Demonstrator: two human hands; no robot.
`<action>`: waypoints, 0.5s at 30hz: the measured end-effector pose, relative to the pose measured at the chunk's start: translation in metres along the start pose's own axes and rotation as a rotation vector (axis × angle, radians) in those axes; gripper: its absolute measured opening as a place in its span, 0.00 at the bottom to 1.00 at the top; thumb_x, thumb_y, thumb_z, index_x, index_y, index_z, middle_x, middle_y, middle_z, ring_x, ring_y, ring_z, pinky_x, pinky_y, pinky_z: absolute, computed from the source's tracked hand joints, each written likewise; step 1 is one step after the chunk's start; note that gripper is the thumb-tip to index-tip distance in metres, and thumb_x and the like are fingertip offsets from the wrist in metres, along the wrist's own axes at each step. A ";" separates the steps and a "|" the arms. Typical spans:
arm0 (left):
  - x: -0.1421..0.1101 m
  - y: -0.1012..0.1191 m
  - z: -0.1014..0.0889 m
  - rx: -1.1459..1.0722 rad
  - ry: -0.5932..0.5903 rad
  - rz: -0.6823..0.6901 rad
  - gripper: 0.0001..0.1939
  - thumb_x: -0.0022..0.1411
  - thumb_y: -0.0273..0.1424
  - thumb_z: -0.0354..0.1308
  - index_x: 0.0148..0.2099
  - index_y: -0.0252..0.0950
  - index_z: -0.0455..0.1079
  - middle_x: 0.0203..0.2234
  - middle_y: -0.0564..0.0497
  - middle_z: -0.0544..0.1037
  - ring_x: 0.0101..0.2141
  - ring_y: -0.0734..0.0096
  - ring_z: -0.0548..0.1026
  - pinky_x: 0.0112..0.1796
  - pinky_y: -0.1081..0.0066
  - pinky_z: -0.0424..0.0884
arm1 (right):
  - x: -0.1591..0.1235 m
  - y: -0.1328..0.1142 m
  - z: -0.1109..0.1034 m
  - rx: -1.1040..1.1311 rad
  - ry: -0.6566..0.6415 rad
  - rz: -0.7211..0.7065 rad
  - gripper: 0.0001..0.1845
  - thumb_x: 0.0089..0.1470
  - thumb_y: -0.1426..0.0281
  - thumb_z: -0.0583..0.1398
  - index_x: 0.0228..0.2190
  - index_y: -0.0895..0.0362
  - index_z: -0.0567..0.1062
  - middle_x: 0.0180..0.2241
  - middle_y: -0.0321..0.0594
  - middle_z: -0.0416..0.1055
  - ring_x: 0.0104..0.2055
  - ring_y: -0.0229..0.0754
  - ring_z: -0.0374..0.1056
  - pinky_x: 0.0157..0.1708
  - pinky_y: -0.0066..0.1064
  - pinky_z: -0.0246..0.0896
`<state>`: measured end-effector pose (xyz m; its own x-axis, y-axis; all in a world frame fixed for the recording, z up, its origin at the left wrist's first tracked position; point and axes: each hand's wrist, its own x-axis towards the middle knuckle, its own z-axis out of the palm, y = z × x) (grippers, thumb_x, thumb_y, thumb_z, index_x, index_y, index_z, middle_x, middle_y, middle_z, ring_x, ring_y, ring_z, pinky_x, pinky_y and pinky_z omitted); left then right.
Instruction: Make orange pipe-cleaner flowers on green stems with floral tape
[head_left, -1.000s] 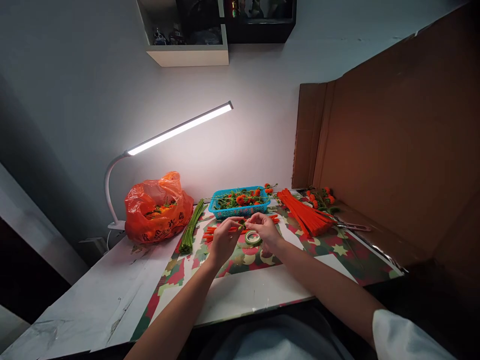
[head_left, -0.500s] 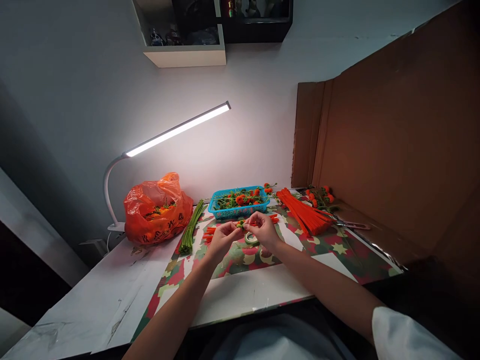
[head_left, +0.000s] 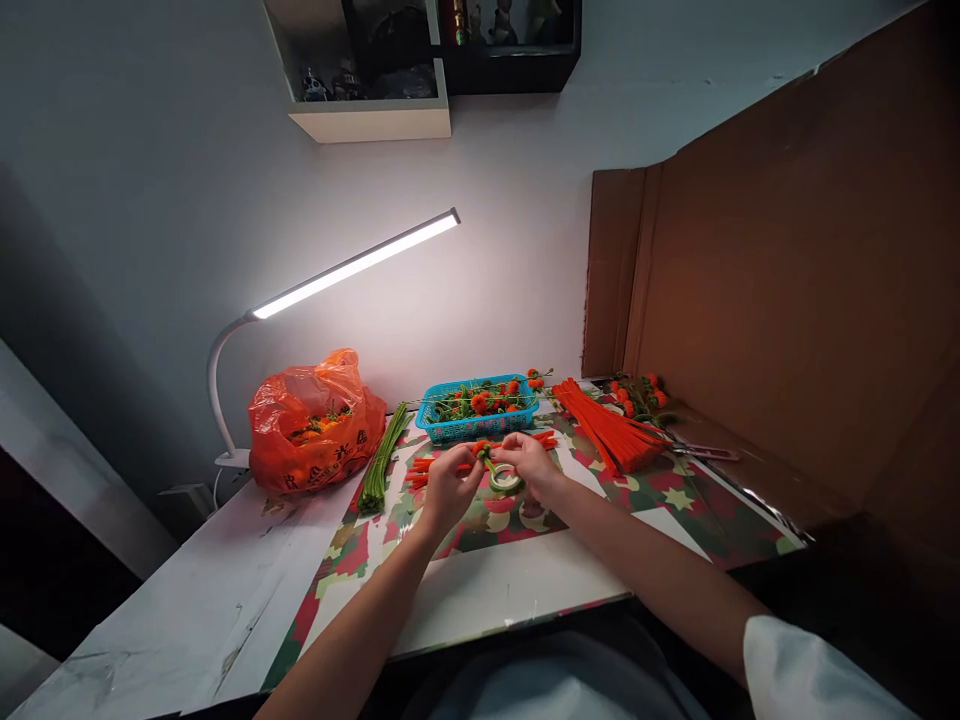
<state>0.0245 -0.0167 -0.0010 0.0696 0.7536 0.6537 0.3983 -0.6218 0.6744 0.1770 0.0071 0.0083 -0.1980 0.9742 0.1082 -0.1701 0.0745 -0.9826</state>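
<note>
My left hand [head_left: 452, 482] is closed in a pinch on a small orange flower [head_left: 482, 449] with a green base, made of fuzzy wire. Close on its right, my right hand [head_left: 531, 464] has its fingertips pressed together; what they hold is too small to make out. Just below the fingers is a roll of pale green tape [head_left: 505, 479], and a short green strip shows between it and the flower. Behind both hands lie cut orange-red fuzzy stems [head_left: 420, 470], partly covered by the hands.
A blue basket [head_left: 450, 430] of finished-looking flowers stands behind. To its left are green stems [head_left: 384, 460] and an orange plastic bag [head_left: 315, 430]; to its right, red stems [head_left: 607, 430], more flowers [head_left: 637, 395] and scissors [head_left: 709, 452]. A lit lamp [head_left: 360, 262] hangs above; cardboard [head_left: 772, 280] walls the right.
My fingertips have moved slightly apart, and the flower's orange head has turned upward. A green strip now shows below it, and more of the tape roll is visible.
</note>
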 end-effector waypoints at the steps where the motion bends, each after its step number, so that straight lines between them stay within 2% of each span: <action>1: 0.001 -0.001 0.001 -0.094 0.016 -0.112 0.14 0.54 0.35 0.57 0.21 0.35 0.62 0.25 0.50 0.75 0.29 0.69 0.74 0.30 0.72 0.70 | -0.001 0.000 -0.001 -0.107 0.050 -0.178 0.13 0.40 0.65 0.65 0.23 0.56 0.66 0.22 0.32 0.64 0.24 0.35 0.59 0.25 0.28 0.53; 4: 0.003 -0.002 0.000 -0.405 0.001 -0.406 0.16 0.47 0.40 0.62 0.21 0.34 0.63 0.21 0.52 0.74 0.26 0.70 0.73 0.32 0.70 0.72 | -0.006 -0.003 -0.005 -0.545 0.050 -0.627 0.05 0.47 0.68 0.62 0.27 0.55 0.73 0.29 0.38 0.70 0.35 0.41 0.62 0.36 0.34 0.54; 7: 0.004 0.000 -0.003 -0.559 -0.046 -0.565 0.18 0.41 0.40 0.66 0.21 0.34 0.63 0.22 0.52 0.75 0.27 0.69 0.75 0.35 0.67 0.72 | -0.007 -0.004 -0.009 -0.875 0.000 -0.849 0.03 0.51 0.70 0.60 0.29 0.54 0.76 0.32 0.39 0.72 0.37 0.43 0.60 0.40 0.36 0.49; 11: 0.004 0.002 -0.003 -0.584 -0.068 -0.598 0.17 0.41 0.39 0.66 0.22 0.33 0.64 0.21 0.52 0.74 0.28 0.68 0.75 0.36 0.66 0.72 | -0.007 -0.001 -0.008 -1.052 0.020 -0.906 0.07 0.56 0.70 0.57 0.31 0.54 0.76 0.33 0.39 0.72 0.36 0.42 0.59 0.38 0.36 0.47; 13: 0.003 0.001 0.000 -0.531 -0.035 -0.527 0.16 0.43 0.38 0.65 0.22 0.34 0.64 0.20 0.53 0.73 0.27 0.70 0.75 0.35 0.67 0.72 | -0.007 0.001 -0.005 -1.049 0.042 -0.879 0.08 0.57 0.70 0.56 0.30 0.55 0.75 0.32 0.39 0.72 0.37 0.42 0.59 0.38 0.36 0.46; 15: 0.001 0.000 0.003 -0.392 0.027 -0.384 0.14 0.48 0.38 0.62 0.21 0.34 0.63 0.21 0.52 0.73 0.27 0.71 0.74 0.33 0.69 0.72 | -0.007 0.004 -0.001 -0.956 0.083 -0.799 0.10 0.57 0.69 0.56 0.27 0.56 0.74 0.31 0.40 0.71 0.37 0.42 0.59 0.38 0.36 0.47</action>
<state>0.0274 -0.0147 -0.0015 -0.0390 0.9393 0.3408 0.0192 -0.3403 0.9401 0.1784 0.0012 0.0032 -0.2955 0.5933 0.7488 0.5617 0.7419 -0.3662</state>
